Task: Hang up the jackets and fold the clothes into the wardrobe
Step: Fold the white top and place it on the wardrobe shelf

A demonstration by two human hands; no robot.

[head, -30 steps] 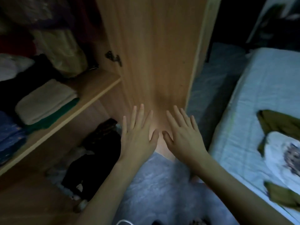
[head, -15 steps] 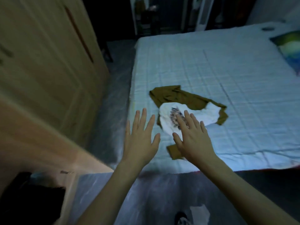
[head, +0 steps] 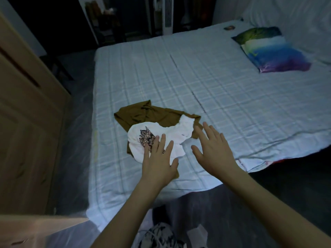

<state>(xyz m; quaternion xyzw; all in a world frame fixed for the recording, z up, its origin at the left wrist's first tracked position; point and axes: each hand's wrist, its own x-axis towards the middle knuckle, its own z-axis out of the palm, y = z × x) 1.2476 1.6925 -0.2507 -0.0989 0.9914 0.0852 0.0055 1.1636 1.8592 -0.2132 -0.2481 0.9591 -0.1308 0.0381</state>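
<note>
Both my hands reach out flat over the clothes on the bed.

My left hand (head: 158, 164) and right hand (head: 214, 149) are stretched forward, palms down, fingers straight and spread, holding nothing. The white shirt (head: 161, 138) lies crumpled under my left fingertips, on the brown garment (head: 150, 113) just beyond them.

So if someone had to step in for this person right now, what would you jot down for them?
Left hand: open, holds nothing, fingers spread over the white printed shirt.
Right hand: open, holds nothing, above the bed.
The white shirt lies crumpled on an olive-brown garment near the bed's edge.
Done: neither is folded.
Left: fold both and put them in the wardrobe on the left.
</note>
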